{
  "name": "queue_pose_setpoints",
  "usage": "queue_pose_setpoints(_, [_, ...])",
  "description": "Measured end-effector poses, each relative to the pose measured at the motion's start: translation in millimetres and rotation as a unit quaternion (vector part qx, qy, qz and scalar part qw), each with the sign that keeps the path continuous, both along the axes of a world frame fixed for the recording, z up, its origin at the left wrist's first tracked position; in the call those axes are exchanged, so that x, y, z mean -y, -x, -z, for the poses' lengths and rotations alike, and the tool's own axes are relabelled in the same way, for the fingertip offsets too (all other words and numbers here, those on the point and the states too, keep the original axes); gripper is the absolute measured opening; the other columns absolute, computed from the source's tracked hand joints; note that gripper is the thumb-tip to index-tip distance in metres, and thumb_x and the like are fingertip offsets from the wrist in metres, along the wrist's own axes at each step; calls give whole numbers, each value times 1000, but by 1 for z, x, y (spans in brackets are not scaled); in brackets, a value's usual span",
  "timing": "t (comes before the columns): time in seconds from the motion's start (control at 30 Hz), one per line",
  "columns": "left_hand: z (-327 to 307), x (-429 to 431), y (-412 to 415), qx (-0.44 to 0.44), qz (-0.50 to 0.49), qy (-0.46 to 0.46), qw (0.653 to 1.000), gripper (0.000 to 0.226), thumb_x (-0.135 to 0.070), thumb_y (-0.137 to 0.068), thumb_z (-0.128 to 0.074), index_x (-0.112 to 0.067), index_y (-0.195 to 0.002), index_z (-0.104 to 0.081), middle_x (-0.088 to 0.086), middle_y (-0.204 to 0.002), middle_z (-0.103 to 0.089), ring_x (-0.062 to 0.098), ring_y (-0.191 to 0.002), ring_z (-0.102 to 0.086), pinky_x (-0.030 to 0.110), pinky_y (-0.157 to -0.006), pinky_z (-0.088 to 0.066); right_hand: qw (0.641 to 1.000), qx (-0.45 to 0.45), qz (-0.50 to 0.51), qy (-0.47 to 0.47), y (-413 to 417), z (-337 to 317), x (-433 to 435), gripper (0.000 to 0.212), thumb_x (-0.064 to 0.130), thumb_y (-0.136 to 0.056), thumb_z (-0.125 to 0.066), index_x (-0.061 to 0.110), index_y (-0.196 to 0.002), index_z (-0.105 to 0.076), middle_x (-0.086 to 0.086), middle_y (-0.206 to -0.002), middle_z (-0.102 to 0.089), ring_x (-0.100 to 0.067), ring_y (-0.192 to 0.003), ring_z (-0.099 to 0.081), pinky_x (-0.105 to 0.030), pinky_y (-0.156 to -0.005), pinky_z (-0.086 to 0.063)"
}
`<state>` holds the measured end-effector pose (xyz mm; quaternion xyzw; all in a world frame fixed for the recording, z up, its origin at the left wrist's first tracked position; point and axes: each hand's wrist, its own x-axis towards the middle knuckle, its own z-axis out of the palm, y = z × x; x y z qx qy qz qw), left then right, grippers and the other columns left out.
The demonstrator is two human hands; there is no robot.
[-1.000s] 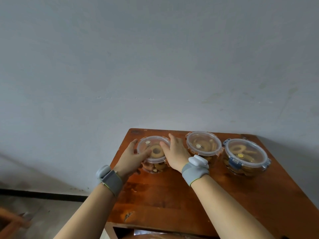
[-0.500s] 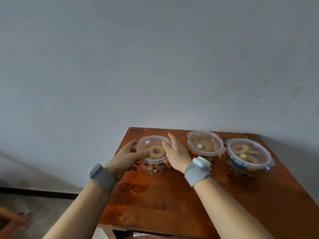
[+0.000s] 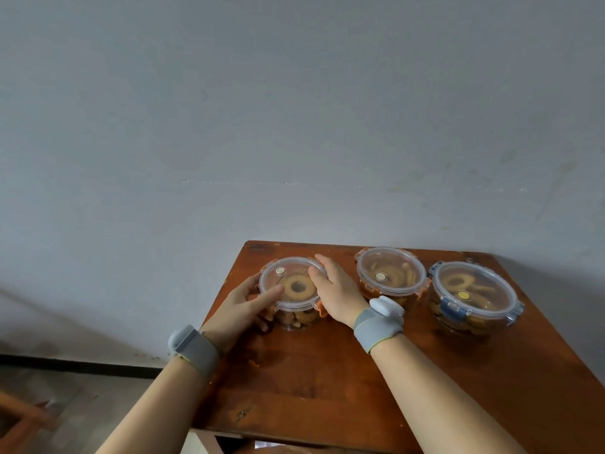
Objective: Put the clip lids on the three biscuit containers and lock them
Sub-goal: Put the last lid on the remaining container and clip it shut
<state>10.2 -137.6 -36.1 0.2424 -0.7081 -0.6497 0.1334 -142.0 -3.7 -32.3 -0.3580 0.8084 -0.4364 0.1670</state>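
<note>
Three round clear biscuit containers stand in a row on the wooden table (image 3: 327, 381). The left container (image 3: 291, 290) has a clear lid with orange clips. My left hand (image 3: 242, 306) grips its left side, thumb on the lid. My right hand (image 3: 337, 290) presses on its right rim, beside an orange clip that sticks out. The middle container (image 3: 391, 273), also orange-clipped, has its lid on. So does the right container (image 3: 474, 290), whose clips are blue.
A grey wall rises right behind the table. The table's left edge runs close beside my left hand, with floor and a dark skirting line below. A wooden piece shows at the bottom left corner.
My left hand has slid further round the left container's side and its thumb now lies on the lid. My right hand stays on the right rim. The view has shifted slightly.
</note>
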Motion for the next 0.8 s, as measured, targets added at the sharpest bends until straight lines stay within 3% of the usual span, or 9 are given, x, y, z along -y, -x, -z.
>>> queue_pose_setpoints(0.1, [4,1,-12,-25,43,6,999,85,-47,-63,-85,-33,-139,-50,6,-121,-69,20,-84,-67,31,-71,-57,999,41,-21,13,2,0,-2,50,41,-103,-35,26,-151,-30,0,-157,-33,-21,-142,-32,-34,-114,-27])
queue_pose_setpoints(0.2, [12,8,-20,-43,70,-58,995,105,-27,-56,-96,-30,-146,-41,27,-107,-70,32,-90,-68,45,-88,-55,994,98,-39,38,3,-2,-6,49,40,-103,-38,30,-151,-32,3,-156,-33,-17,-144,-29,-26,-111,-24])
queue_pose_setpoints(0.3, [17,8,-20,-21,44,0,999,115,-29,-51,-98,-32,-148,-36,22,-92,-73,36,-86,-70,52,-93,-55,991,118,-39,57,4,-1,-9,48,40,-103,-40,32,-150,-34,4,-157,-33,-15,-144,-28,-26,-111,-23])
queue_pose_setpoints(0.4, [17,4,-19,-22,29,39,999,109,-35,-53,-96,-39,-144,-36,19,-90,-75,43,-91,-70,55,-91,-56,988,130,-28,80,3,3,-8,46,38,-103,-41,32,-149,-37,5,-155,-35,-14,-143,-30,-28,-114,-25])
queue_pose_setpoints(0.57, [14,-1,-20,-5,17,96,995,106,-28,-63,-90,-29,-150,-31,11,-86,-77,29,-84,-74,42,-87,-59,985,138,-16,106,1,6,-5,43,34,-103,-42,33,-146,-42,5,-152,-41,-14,-141,-34,-34,-117,-28])
queue_pose_setpoints(0.8, [11,-4,-20,7,11,125,992,108,-33,-62,-88,-28,-152,-28,6,-79,-76,21,-78,-74,28,-78,-59,984,135,-13,112,-2,7,-6,42,29,-104,-38,33,-146,-42,5,-152,-41,-13,-140,-34,-29,-114,-28])
